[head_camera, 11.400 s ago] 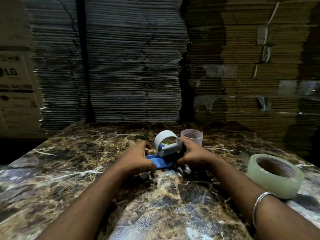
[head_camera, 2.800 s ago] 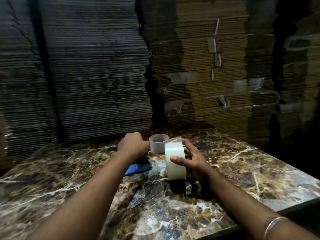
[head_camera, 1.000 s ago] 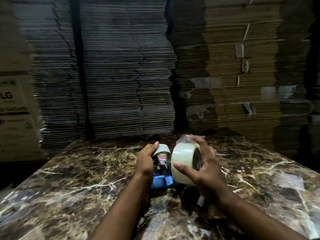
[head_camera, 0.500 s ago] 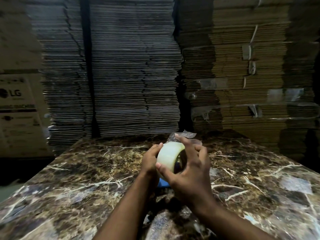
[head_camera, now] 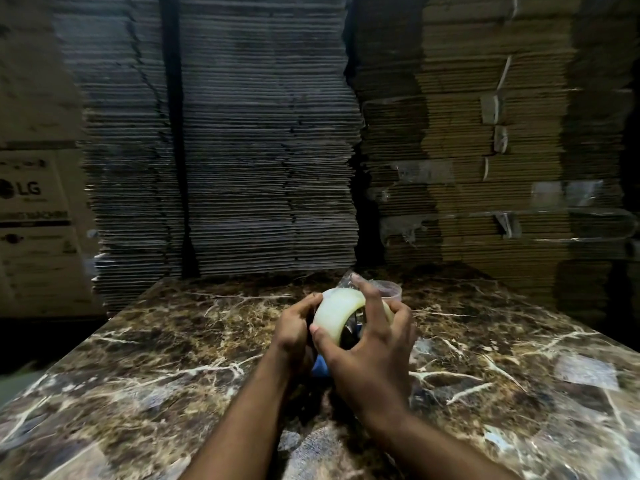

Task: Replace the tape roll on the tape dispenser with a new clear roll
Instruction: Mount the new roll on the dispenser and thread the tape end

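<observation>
1. Nearest, two bare forearms reach in from 6 o'clock over the marble table [head_camera: 145,382], brown stone with white veins.
2. The right hand [head_camera: 372,348] curls round the clear tape roll [head_camera: 337,311], thumb on its near rim, fingers spread over its top and far side.
3. The left hand [head_camera: 292,332] is at the roll's 9 o'clock, fingers curled against its edge; what it grasps beneath I cannot tell.
4. The roll stands on edge at the table's middle, hiding most of the tape dispenser [head_camera: 320,367], of which only a blue part shows at 6 o'clock of the roll, between the wrists.
5. A small plastic cup [head_camera: 391,292] stands just behind the roll at 1 o'clock, partly covered by the right fingers.
6. Beyond the table's far edge rise stacks of flattened cardboard [head_camera: 270,150], grey at 12 o'clock, browner at 2 o'clock.
7. A printed LG carton [head_camera: 33,216] stands at 9 o'clock. The room is dim.
</observation>
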Demonstrator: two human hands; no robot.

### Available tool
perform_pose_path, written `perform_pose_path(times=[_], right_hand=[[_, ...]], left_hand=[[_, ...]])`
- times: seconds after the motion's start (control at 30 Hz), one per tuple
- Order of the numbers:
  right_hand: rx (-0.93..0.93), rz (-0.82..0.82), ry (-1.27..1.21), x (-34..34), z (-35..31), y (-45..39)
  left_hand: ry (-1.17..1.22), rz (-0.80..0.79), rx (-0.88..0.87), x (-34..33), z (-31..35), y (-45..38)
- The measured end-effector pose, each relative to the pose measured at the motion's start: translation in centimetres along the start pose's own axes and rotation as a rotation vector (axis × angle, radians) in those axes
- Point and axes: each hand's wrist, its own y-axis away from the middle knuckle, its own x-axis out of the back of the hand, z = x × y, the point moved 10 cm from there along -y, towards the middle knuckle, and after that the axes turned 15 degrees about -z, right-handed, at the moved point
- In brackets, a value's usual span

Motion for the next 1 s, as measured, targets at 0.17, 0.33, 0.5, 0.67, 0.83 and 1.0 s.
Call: perform_pose_path(times=[0.17, 0.33, 0.5, 0.67, 0.83, 1.0], right_hand=[[-0.042, 0.048, -0.023, -0.5, 0.4, -0.6], [-0.054, 0.072, -0.045, -1.0, 0.9, -0.9], [-0.064, 0.069, -0.102, -1.7, 1.3, -1.6], [-0.069, 0.039, -0.174, -2.4, 1.4, -2.8], [-0.063, -0.05, -0.35, -2.8, 2.8, -3.5], [-0.008, -0.081, -0.658, -2.2, 3.2, -4.3]], left_hand=[[-0.021, 0.05, -0.042, 0.4, 0.9, 0.2], [-0.067, 0.055, -0.063, 0.5, 1.2, 0.3], [-0.061, 0.074, -0.073, 1.3, 1.2, 0.1], [-0.071, -0.014, -0.017, -0.2, 0.9, 0.4], [-0.066, 0.015, -0.035, 0.0, 0.8, 0.5], [-0.062, 0.061, -0.091, 0.4, 1.1, 0.6]])
